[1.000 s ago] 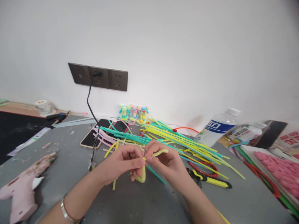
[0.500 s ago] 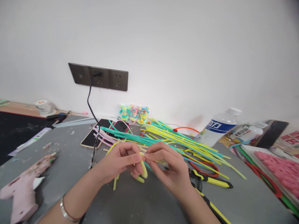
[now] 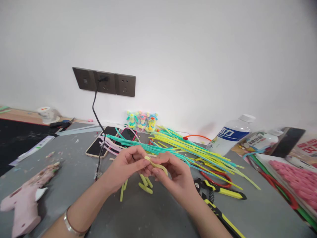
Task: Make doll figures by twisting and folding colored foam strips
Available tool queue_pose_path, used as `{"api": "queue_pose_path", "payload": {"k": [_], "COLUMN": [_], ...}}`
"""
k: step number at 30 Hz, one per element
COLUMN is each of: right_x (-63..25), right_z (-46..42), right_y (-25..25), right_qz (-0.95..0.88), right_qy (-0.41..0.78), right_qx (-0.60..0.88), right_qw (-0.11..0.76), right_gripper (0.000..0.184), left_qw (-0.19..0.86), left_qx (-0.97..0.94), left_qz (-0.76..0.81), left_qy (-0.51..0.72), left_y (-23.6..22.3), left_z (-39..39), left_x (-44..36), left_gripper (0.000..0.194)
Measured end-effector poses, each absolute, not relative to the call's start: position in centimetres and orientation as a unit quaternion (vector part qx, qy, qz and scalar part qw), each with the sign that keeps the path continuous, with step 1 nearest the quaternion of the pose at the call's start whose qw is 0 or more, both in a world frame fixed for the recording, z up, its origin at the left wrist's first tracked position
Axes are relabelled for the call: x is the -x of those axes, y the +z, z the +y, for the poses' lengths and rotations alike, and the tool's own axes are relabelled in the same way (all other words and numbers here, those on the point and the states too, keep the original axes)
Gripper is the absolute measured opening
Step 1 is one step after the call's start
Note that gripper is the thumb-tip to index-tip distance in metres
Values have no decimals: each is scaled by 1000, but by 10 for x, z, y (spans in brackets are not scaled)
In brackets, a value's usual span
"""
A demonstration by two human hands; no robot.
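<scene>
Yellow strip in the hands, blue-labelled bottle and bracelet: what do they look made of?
Yellow strip: perhaps a fuzzy, matte fibre, going by its soft, shineless surface; what lies inside is hidden.
Bottle: likely smooth, clear plastic, as its upper part looks see-through.
Bracelet: probably polished metal, silvery with bright highlights.

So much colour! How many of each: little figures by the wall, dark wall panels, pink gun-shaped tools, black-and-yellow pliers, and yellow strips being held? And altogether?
Little figures: 3
Dark wall panels: 3
Pink gun-shaped tool: 1
Black-and-yellow pliers: 1
Yellow strip, held: 1
Total: 9
</scene>
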State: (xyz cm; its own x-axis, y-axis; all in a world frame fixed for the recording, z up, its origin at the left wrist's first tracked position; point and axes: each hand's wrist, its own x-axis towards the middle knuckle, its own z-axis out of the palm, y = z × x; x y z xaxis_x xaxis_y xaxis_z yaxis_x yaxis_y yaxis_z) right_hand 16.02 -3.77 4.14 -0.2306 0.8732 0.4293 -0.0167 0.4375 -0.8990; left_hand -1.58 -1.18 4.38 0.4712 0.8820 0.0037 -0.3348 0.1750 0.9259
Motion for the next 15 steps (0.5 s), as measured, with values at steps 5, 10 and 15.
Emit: {"api": "queue_pose_path", "payload": {"k": [5, 10, 15], "right_x": [-161, -162, -162], "right_z": [-36, -34, -34], "right_y": [41, 41, 41], "right_qz": [-674, -683, -693], "right_qy": [385, 367, 353], "right_qx": [323, 317, 312], "right_qw": [541, 547, 545], "right_gripper": [5, 8, 9], "left_qw": [691, 673, 634], "left_qx": [-509, -524, -545], "left_qz": [289, 270, 247], "left_qy": [425, 447, 491], "left_y": [42, 38, 40], "left_z": [-11, -10, -10], "left_x": [17, 16, 15], "left_gripper": [17, 14, 9]}}
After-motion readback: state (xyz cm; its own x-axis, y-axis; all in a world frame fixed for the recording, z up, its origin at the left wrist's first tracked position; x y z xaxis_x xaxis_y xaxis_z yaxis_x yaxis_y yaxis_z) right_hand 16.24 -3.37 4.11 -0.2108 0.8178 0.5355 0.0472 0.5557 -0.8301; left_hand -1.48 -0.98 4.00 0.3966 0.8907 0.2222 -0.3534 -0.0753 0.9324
